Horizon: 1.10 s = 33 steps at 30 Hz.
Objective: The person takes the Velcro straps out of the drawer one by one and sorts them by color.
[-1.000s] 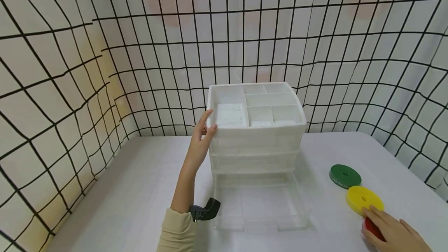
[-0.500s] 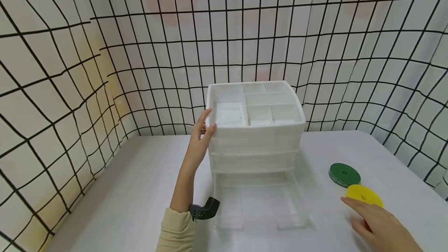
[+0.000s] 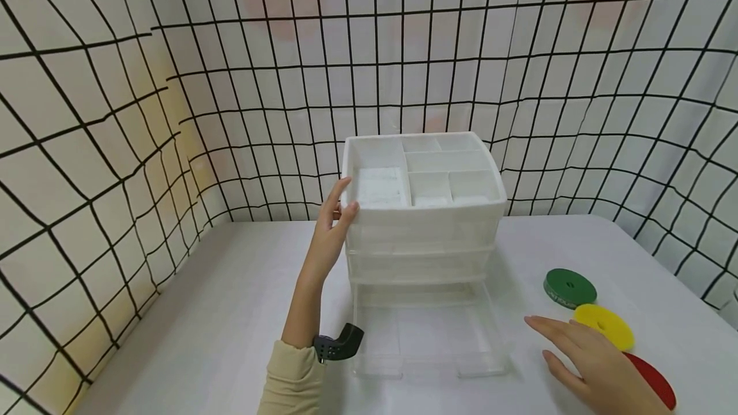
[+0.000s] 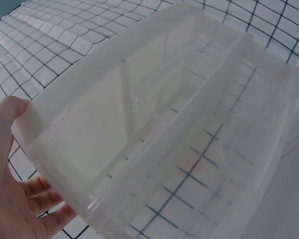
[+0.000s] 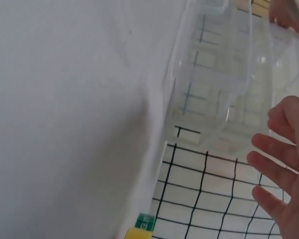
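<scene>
A white plastic drawer organizer [image 3: 423, 229] with translucent drawers and a divided top tray stands mid-table. Below its upper drawers, a clear bottom section [image 3: 429, 332] extends toward the front. My left hand [image 3: 331, 226] grips the organizer's upper left side, thumb at the front corner and fingers around the side. My right hand [image 3: 594, 364], fingers relaxed and apart, is over the table to the right of the clear section. It holds nothing. Beyond it lie a green roll [image 3: 569, 287] with pale lettering, a yellow roll [image 3: 605, 325] and a red roll [image 3: 654, 380], partly hidden by the hand.
The white table [image 3: 230, 312] is enclosed by black grid mesh [image 3: 415, 69] at the back and sides. A black band with a device [image 3: 339, 343] is on my left wrist. Something clear [image 3: 731, 309] shows at the far right edge.
My right hand has left the red roll and moved left toward the organizer, its fingers opening out. The red roll shows more now. My left hand keeps its grip in place.
</scene>
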Available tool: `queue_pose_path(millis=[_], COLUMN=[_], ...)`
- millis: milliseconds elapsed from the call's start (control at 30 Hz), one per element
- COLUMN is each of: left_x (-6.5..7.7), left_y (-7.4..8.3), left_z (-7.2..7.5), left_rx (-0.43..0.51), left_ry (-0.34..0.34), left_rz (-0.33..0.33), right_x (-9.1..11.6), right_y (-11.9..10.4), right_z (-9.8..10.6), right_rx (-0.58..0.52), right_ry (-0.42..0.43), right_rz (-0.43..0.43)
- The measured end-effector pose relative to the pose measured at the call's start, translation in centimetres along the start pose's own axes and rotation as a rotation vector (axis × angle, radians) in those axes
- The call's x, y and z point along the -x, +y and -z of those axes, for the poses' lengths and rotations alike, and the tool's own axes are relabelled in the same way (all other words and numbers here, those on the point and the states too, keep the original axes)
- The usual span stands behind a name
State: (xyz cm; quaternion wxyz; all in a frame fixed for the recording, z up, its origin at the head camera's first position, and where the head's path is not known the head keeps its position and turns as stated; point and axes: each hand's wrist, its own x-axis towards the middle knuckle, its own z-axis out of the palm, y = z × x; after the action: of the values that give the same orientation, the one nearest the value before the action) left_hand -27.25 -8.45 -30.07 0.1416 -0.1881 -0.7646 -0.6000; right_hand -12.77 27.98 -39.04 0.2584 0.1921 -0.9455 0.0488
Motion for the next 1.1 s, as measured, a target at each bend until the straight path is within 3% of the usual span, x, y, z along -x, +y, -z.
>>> queue_pose_path(millis=[333,500,667,1100], left_x=[0.0,0.4,1.1,1.3], left_y=[0.2,1.4,2.9,3.4], left_z=[0.0,0.1,0.1,0.1], left_rx=[-0.001,0.015,0.015,0.002], left_ry=[-0.006,-0.019,-0.022,-0.015], left_rz=[0.017,0.045,0.044,0.053], right_x=[-1.2,-1.6,-2.0,-2.8], right_y=[-2.4,-3.1,-3.7,-5.0], right_z=[-0.4,-0.6,-1.0,-1.8], right_rx=[-0.079,-0.045,-0.037,-0.058], right_ry=[-0.178,-0.178,-0.202,-0.311], right_rz=[0.03,0.138,0.192,0.234])
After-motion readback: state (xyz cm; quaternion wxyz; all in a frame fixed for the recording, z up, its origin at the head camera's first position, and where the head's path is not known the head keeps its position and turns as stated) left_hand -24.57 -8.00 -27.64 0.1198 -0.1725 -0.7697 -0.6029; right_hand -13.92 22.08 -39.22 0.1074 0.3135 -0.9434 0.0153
